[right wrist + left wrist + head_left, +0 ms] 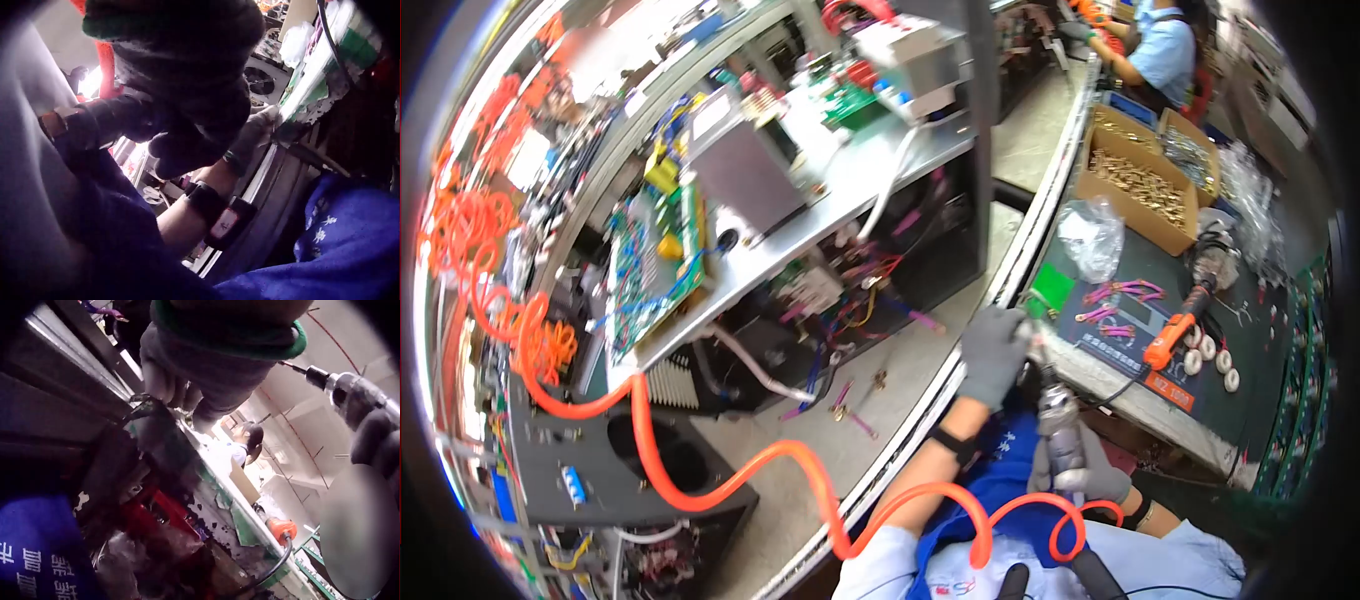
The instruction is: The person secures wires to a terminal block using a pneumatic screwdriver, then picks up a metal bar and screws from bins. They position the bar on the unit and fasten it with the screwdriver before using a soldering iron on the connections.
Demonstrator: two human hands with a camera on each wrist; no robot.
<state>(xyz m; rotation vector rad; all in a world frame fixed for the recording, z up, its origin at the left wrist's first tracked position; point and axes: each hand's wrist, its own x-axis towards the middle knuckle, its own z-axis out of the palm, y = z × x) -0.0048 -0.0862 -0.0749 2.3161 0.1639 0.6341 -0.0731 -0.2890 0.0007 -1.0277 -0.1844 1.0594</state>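
Observation:
My right hand (1105, 470), in a grey glove, grips a metal-bodied air screwdriver (1060, 430), its bit pointing toward the bench. In the left wrist view the screwdriver (359, 394) shows its thin bit and dark chuck, with gloved fingers (375, 440) wrapped round the body. An orange coiled air hose (800, 455) hangs across the front of the body. My left hand (995, 350), also gloved, rests at the bench's rail edge just beyond the screwdriver's tip. Its fingers (165, 384) bend down at that edge; I cannot tell whether they pinch anything.
On the right-hand bench lie an orange power screwdriver (1175, 335), cardboard boxes (1140, 190) of small brass parts, a plastic bag (1090, 238), purple wire leads (1115, 300) and white rings (1225, 370). A conveyor (800, 490) with open chassis units runs left. Another person (1160, 55) works at the back.

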